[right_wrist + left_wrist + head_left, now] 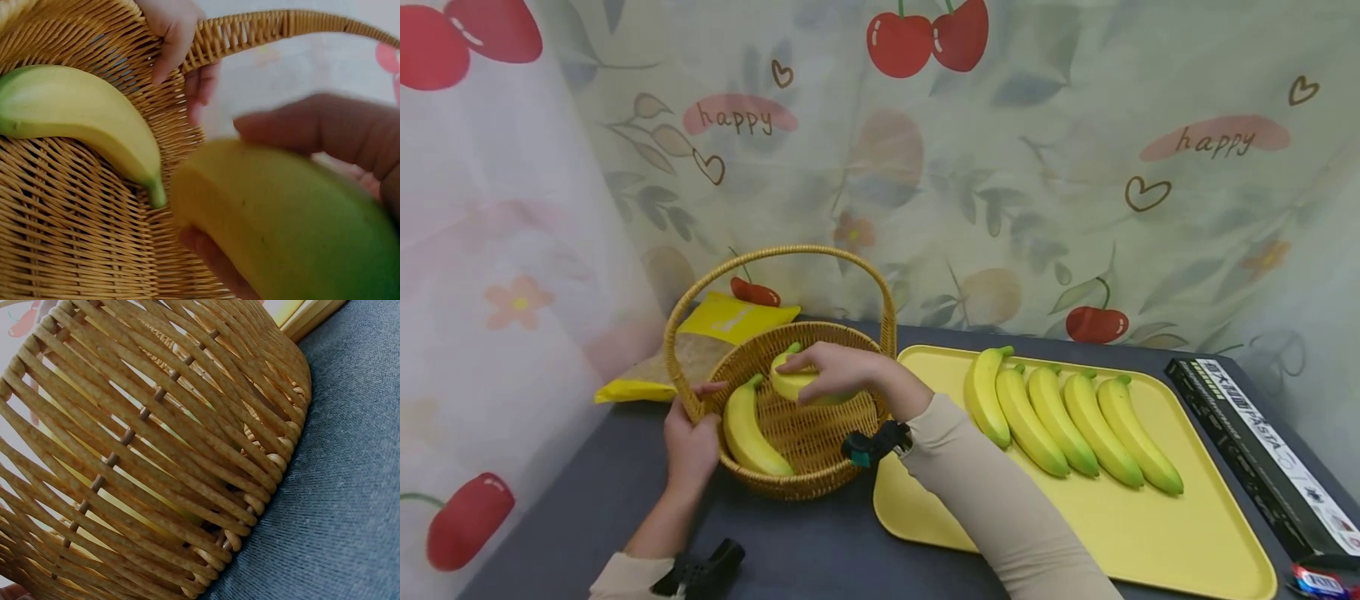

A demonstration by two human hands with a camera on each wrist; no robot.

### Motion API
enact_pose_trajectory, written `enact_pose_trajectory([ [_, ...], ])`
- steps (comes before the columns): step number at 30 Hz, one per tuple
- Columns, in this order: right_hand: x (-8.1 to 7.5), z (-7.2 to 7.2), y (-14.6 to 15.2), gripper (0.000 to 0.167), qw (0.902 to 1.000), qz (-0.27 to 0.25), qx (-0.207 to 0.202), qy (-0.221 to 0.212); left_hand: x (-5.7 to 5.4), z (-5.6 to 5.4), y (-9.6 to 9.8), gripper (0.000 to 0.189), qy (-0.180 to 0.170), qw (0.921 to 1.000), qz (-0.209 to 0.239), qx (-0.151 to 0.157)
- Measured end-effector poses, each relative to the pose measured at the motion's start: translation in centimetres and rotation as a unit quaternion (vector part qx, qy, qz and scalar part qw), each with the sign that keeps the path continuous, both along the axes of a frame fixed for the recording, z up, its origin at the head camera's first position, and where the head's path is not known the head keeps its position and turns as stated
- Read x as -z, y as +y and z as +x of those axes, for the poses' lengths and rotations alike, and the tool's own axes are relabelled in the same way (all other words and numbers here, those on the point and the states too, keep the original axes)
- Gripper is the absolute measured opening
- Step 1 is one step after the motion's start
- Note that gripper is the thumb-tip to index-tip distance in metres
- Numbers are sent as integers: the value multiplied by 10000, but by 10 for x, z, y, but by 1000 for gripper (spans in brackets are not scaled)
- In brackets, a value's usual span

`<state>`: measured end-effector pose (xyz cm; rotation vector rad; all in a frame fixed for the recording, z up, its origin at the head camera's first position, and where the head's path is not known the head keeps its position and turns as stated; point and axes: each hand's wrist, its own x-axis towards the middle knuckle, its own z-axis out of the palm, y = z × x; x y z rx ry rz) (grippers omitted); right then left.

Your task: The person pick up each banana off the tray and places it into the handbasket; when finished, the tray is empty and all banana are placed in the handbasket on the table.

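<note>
A wicker basket (793,485) with a tall arched handle stands on the dark table. My left hand (691,446) grips its left rim at the foot of the handle, thumb on the inner side in the right wrist view. One yellow banana (749,427) with greenish ends lies inside along the left wall. Over the basket's interior, my right hand (844,372) holds a second banana (275,206) between thumb and fingers. Woven strands of the basket's side (144,419) fill the left wrist view, with yellow showing through the gaps.
Right of the basket, a yellow tray (1210,533) bears several bananas (1078,421) in a row. A long black pasta box (1262,450) lies beyond its right edge. Behind the basket is a yellow-and-brown bag (730,321). A printed curtain (820,183) hangs at the back.
</note>
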<state>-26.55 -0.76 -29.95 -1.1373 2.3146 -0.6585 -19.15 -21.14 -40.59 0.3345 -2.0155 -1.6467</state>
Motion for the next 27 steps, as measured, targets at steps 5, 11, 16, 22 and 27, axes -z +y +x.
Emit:
enact_pose_trajectory([
  [5, 8, -4, -10, 56, 9993, 0, -263, -253, 1, 0, 0, 42, 12, 10000, -46, -6],
  [11, 16, -7, -24, 54, 9987, 146, -360, -332, 2, 0, 0, 41, 93, 9999, -81, -32],
  [16, 19, -6, -34, 54, 9982, 156, -228, -534, 2, 0, 0, 40, 247, 9997, -22, -33],
  [22, 25, -6, -41, 59, 9984, 140, -54, -551, 1, 0, 1, 40, 203, 9998, -54, -51],
  [27, 32, -4, -44, 57, 9979, 452, -38, -458, 0, 1, 2, 41, 127, 9999, -63, -38],
])
